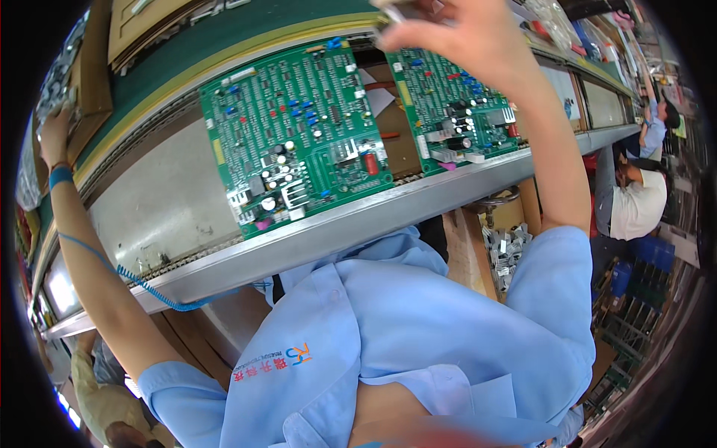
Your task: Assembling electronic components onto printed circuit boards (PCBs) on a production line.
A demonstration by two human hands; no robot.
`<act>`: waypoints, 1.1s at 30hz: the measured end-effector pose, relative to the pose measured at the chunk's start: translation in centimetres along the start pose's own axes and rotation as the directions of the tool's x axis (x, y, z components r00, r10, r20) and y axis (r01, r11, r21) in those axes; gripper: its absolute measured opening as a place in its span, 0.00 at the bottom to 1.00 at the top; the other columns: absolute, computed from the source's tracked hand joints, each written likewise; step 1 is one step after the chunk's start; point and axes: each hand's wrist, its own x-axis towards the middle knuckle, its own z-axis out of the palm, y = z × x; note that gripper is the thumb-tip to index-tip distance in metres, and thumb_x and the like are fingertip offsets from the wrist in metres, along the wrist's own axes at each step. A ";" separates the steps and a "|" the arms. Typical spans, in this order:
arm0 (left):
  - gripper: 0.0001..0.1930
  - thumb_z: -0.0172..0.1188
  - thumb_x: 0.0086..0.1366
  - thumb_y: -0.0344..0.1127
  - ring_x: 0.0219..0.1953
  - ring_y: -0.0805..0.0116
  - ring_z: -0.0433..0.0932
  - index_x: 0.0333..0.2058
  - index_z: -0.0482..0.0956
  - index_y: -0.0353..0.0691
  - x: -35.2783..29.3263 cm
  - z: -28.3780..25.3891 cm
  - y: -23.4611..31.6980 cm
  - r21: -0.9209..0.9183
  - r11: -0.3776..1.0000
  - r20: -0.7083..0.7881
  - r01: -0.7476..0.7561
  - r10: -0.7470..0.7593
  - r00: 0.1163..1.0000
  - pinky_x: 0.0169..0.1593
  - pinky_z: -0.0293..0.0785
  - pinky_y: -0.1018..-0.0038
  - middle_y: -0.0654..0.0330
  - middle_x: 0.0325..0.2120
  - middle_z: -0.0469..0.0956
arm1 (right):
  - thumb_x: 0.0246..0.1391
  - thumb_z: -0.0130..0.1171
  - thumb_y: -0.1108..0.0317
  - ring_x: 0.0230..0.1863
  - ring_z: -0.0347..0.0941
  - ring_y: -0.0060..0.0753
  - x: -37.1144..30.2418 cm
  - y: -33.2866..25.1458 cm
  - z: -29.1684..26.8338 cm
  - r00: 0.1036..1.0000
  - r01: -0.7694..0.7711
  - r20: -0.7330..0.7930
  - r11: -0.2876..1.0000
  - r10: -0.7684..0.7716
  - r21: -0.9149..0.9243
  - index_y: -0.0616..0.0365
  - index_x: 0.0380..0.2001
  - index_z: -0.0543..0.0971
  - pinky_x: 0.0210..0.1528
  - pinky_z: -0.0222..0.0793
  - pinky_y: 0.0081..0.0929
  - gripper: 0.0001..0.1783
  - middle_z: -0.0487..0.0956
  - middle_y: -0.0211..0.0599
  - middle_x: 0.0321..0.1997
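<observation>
Right hand (467, 36) up top pinches a blurry part (405, 11); one slip could ding the nearest circuit board (448, 97). Left hand (55, 136), upper left: can't tell fingers.

Right hand (467, 33) motion-blurred, cut by top edge; dark thing (403, 13) at its thumb also smeared and cropped, kind unclear. Right-hand circuit board (441, 112), over the conveyor's (160, 201) front edge: upper right corner hidden by hand and forearm. Chips on both boards too small to identify. Left hand (57, 136): fingertips unclear among small parts (56, 89) beside the cardboard box (93, 89), contact can't be told. Conveyor's left end fades into dark rim. Metal pieces (506, 254) below the front edge partly behind sleeve (556, 276).
</observation>
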 end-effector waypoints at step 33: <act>0.22 0.50 0.60 0.49 0.44 0.56 0.78 0.49 0.78 0.45 1.4 -1.4 -2.1 -0.001 0.996 0.089 -0.088 0.088 0.992 0.49 0.70 0.67 0.52 0.41 0.80 | 0.46 0.62 0.73 0.31 0.72 0.38 -16.8 6.6 0.4 0.994 -0.046 -0.112 0.966 0.018 -0.255 0.55 0.39 0.79 0.33 0.68 0.29 0.14 0.77 0.35 0.35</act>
